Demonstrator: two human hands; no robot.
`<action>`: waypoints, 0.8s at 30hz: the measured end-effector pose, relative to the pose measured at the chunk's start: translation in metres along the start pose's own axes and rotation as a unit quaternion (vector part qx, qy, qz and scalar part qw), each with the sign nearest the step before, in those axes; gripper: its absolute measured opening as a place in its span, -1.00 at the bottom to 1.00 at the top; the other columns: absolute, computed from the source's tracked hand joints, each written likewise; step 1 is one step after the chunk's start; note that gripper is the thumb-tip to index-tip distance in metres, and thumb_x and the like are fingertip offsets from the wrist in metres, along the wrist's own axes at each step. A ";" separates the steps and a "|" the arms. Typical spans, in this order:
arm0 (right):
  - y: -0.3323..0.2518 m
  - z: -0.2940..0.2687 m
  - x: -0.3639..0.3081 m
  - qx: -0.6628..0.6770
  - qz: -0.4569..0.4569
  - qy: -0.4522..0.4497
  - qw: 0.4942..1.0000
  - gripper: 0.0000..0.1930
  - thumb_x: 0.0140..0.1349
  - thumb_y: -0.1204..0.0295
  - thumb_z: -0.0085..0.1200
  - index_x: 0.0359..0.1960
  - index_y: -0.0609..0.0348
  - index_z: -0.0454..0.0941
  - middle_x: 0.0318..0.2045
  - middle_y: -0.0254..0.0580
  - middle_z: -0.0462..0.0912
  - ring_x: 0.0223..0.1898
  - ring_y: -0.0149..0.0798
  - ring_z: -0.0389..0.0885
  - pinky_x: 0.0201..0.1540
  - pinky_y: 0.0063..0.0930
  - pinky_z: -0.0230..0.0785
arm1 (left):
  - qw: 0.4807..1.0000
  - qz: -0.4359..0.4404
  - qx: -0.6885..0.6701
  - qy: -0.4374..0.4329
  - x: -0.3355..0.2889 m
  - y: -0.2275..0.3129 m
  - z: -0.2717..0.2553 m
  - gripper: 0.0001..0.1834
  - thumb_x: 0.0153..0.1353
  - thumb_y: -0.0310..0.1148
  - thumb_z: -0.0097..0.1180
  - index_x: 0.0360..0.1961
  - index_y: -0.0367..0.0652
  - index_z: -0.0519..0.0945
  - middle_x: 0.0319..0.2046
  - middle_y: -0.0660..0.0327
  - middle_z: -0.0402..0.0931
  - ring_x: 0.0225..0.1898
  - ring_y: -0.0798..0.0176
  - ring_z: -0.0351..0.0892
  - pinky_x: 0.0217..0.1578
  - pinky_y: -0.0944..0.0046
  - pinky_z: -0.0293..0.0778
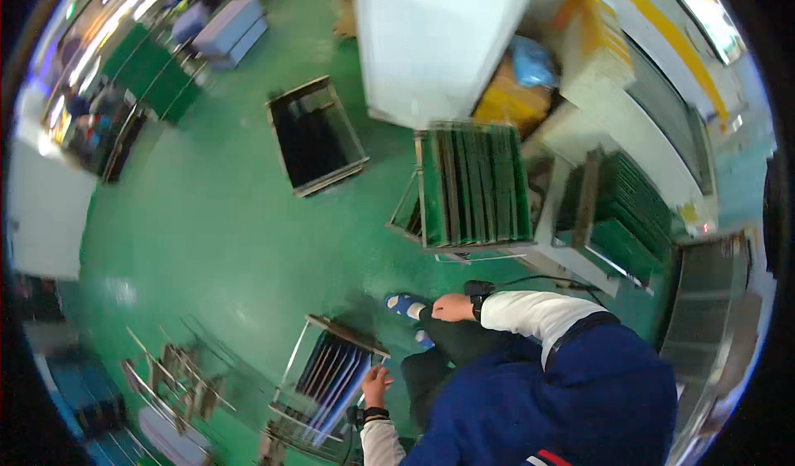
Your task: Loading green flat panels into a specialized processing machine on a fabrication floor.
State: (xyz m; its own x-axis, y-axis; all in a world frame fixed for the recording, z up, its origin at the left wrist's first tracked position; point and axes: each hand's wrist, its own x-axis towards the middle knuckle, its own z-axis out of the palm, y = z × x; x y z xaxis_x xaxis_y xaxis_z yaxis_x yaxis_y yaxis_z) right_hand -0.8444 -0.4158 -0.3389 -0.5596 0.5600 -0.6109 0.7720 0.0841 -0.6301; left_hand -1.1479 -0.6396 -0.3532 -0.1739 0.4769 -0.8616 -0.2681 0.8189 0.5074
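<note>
My left hand [377,385] is beside the right edge of a slotted rack [290,352] at the lower middle. Its fingers are curled together; whether they grip the rack's edge or something thin is too blurred to tell. Several thin dark panels [330,367] stand in rows inside that rack, with a bluish sheen along one side. My right hand [453,307] hangs in front of my dark trousers, fingers folded in and nothing visible in them. A dark band circles each wrist.
Ahead stands a rack full of green-edged panels [476,184], with another loaded rack [621,209] to its right. A dark shallow crate [315,135] lies on the green floor [207,226]. A white cabinet [439,36] rises behind; metal frames [178,379] stand lower left.
</note>
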 end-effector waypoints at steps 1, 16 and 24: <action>-0.016 -0.030 -0.032 0.035 0.074 -0.024 0.996 -0.68 0.25 0.17 0.01 -0.25 0.15 0.66 -0.36 -0.16 0.69 -0.40 -0.21 0.62 -0.26 -0.24 0.44 | 1.000 -0.003 0.006 -0.006 -0.005 0.005 0.011 -0.60 0.17 -0.34 0.20 0.03 -0.25 0.54 -0.22 0.18 0.63 -0.47 0.29 0.65 -0.49 0.39 0.49; 0.286 -0.108 -0.395 0.040 0.234 0.507 0.829 -0.76 0.20 0.24 0.04 -0.32 0.12 0.62 -0.47 -0.17 0.67 -0.51 0.03 0.59 -0.47 -0.21 0.42 | 0.971 0.123 0.108 -0.174 -0.089 -0.136 0.022 -0.71 0.19 -0.22 0.20 -0.14 -0.15 0.59 -0.34 0.14 0.60 -0.47 0.11 0.65 -0.50 0.22 0.55; 0.295 -0.209 -0.505 -0.084 0.304 0.624 0.715 -0.70 -0.01 0.37 0.31 -0.21 0.12 0.62 0.02 -0.11 0.50 0.09 0.06 0.40 0.04 -0.06 0.33 | 0.685 0.255 0.671 -0.126 -0.060 -0.193 0.017 -0.60 0.09 -0.10 0.31 -0.09 -0.04 0.63 -0.22 0.19 0.62 -0.26 0.10 0.62 -0.29 0.14 0.54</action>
State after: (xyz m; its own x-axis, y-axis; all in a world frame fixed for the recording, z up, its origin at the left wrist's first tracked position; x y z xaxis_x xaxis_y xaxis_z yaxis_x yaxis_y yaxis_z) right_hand -0.2717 -0.5017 -0.1161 0.5196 0.8249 0.2224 0.8416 -0.4492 -0.2999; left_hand -1.0697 -0.8209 -0.3992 0.2941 0.7114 -0.6383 0.9077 0.0012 0.4195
